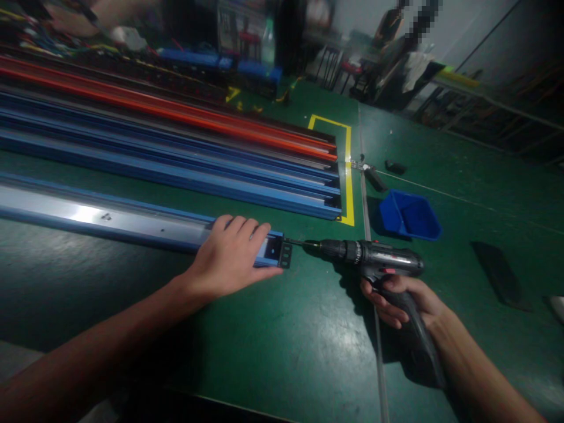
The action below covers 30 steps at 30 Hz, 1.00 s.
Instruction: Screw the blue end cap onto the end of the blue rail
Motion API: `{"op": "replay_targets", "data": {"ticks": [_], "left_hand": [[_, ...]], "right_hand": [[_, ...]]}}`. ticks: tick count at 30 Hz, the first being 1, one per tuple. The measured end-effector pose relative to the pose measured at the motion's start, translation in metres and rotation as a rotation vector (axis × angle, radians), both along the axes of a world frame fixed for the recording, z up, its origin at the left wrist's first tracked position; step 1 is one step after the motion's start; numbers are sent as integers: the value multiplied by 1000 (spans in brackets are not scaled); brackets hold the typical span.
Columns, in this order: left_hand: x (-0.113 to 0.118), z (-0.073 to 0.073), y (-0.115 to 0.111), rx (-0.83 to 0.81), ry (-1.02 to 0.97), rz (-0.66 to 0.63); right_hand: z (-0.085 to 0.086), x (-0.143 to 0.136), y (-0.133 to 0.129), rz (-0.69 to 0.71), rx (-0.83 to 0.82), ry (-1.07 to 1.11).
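Two bare hands work at a green mat. Left hand [231,255] lies palm-down, fingers curled over the end of a long blue rail [132,217] (silvery, glossy top), pressing it flat. Right hand [403,299] is clenched around the grip of a dark cordless drill [374,258], its bit level against the rail's black end bracket [284,254].

The scene is viewed from head height, close above the green surface [282,341]. The view is aimed forward and downward.
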<state>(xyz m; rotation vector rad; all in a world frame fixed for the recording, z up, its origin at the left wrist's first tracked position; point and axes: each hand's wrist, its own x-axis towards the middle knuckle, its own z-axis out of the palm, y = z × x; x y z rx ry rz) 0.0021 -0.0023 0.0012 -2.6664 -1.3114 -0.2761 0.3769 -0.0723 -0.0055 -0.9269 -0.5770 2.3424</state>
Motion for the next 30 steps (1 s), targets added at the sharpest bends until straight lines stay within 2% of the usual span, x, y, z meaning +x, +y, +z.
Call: {"op": "replay_targets", "data": {"ticks": [20,30], "left_hand": [[0,-1,0,-8,6,11],[0,0,0,5,5,6]], "right_hand": [[5,-5,-2,-16,2,-43],[-2,0,-1,5,27,34]]}}
